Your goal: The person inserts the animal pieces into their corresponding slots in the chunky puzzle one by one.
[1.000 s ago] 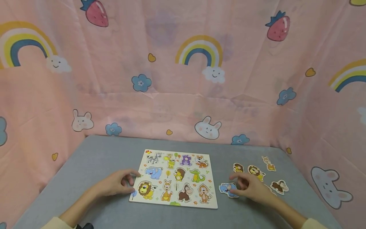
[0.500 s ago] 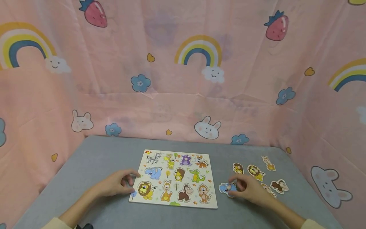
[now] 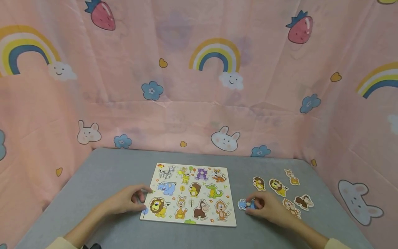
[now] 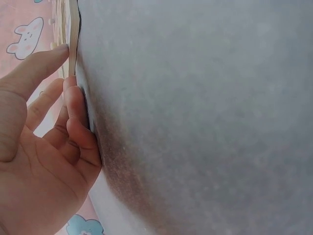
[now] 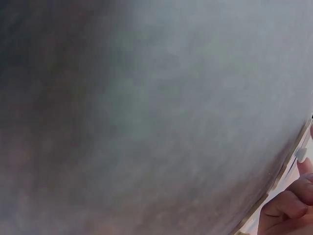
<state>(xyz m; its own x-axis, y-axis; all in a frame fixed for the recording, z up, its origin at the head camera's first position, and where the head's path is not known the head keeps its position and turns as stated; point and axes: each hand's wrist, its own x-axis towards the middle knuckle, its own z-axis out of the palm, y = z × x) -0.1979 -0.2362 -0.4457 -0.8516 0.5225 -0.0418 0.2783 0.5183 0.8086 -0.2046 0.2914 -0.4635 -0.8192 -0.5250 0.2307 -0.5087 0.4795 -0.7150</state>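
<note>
On the grey table lies a light puzzle board (image 3: 192,223) with printed animal shapes. At its left edge my left hand (image 3: 130,199) rests, thumb and curled fingers holding the edge; in the left wrist view the thumb touches the board's side (image 4: 74,39). To the right of the board is a blue elephant puzzle piece (image 3: 242,204) with a small knob. My right hand (image 3: 268,207) is over it, thumb and forefinger at either side and the knob showing between them. In the right wrist view only part of the right hand (image 5: 288,210) shows, by a pale knob (image 5: 301,155).
Loose pieces lie at the right: a hedgehog (image 3: 259,183), a lion (image 3: 278,187), a kangaroo (image 3: 291,177), a brown horse-like animal (image 3: 304,202) and a monkey (image 3: 291,207) close by the right wrist. Pink printed cloth (image 3: 174,114) encloses the table's back and sides.
My right hand's thumb and forefinger have drawn closer together over the elephant piece. The monkey piece has come into fuller view. My left hand keeps its place.
</note>
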